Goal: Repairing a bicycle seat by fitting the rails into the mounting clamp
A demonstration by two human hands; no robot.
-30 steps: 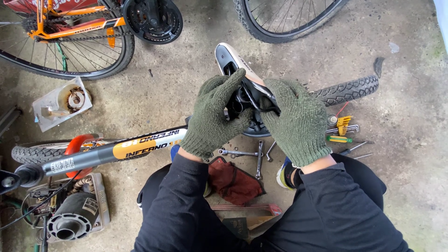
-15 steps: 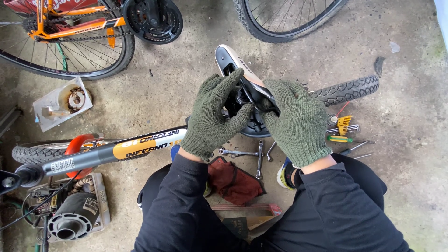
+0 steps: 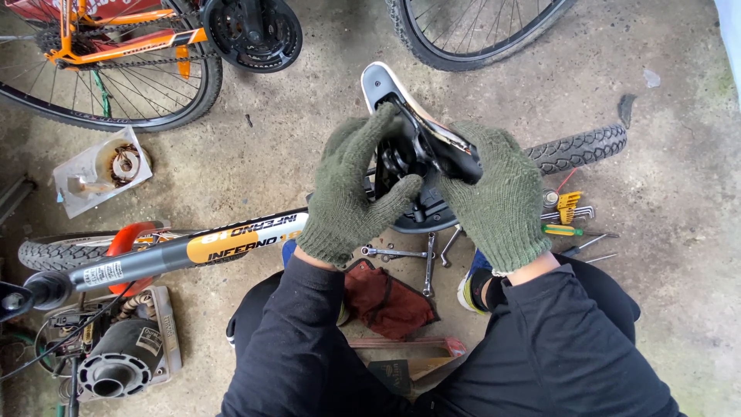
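Both my hands wear green knit gloves and hold an upturned bicycle saddle point(image 3: 380, 86), white-edged with a black underside. My left hand point(image 3: 351, 189) grips the clamp hardware under the saddle from the left. My right hand point(image 3: 494, 193) wraps around the saddle's wide rear end from the right. The saddle sits above a small bike lying on its side, whose grey, orange and white frame tube point(image 3: 185, 251) runs off to the left. The bike's black knobbly tyre point(image 3: 583, 147) shows beyond my right hand.
Wrenches point(image 3: 413, 253), a hex key set point(image 3: 570, 206) and a screwdriver point(image 3: 571, 230) lie on the concrete by my knees, with a red cloth pouch point(image 3: 386, 300). An orange bike point(image 3: 116, 38) stands top left, another wheel point(image 3: 478, 31) at top. A white tray point(image 3: 100, 170) and engine part point(image 3: 116, 359) lie left.
My left fingers have shifted slightly on the hardware under the saddle. The saddle and my right hand stay almost where they were.
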